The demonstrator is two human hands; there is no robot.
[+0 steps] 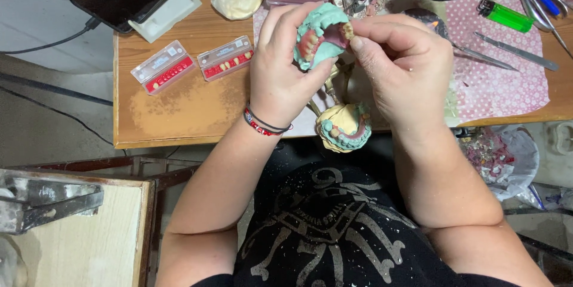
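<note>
Green dental cast (319,33) held above surface (179,108): left hand (280,75) fingers clamped around its body, right hand (403,63) fingertips pinched at tooth row. Likely rigid, brittle, teeth delicate; grip base.

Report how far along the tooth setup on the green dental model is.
Done: several teeth sit in pink wax on the green upper model. In hand: left hand holds it; right hand presses at one end. Left: teeth remain in two trays; lower model waits.

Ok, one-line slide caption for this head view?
Left hand holds a green dental cast while right hand fingers press on a tooth, above the wooden table.
</note>
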